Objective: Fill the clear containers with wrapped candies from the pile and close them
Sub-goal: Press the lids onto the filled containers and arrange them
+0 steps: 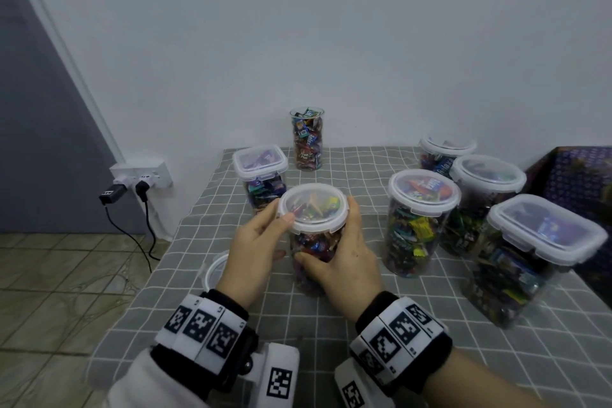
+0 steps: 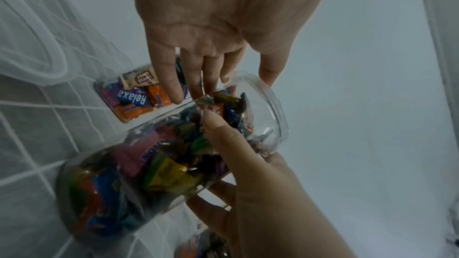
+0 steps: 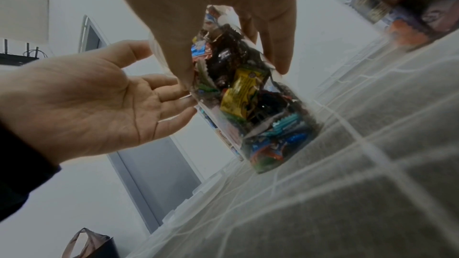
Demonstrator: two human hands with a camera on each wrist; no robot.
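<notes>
A round clear container (image 1: 314, 242) packed with wrapped candies stands on the grey checked cloth in the middle, with its white-rimmed lid (image 1: 313, 207) on top. My right hand (image 1: 334, 242) grips the container's body, thumb across the front and fingers round the back. My left hand (image 1: 278, 219) sits at the left side with its thumb on the lid's rim and its fingers straight against the container. The left wrist view shows the container (image 2: 161, 164) lying across the frame and those fingers (image 2: 178, 93) reaching its rim. In the right wrist view the right hand (image 3: 234, 76) straddles the container (image 3: 261, 109).
A loose lid (image 1: 215, 270) lies left of my left hand. A tall lidless container (image 1: 308, 139) of candies stands at the back. A square lidded one (image 1: 260, 172) is behind, several lidded ones (image 1: 422, 219) to the right. A purple box (image 1: 579, 182) borders the right; the table edge (image 1: 159, 275) drops off left.
</notes>
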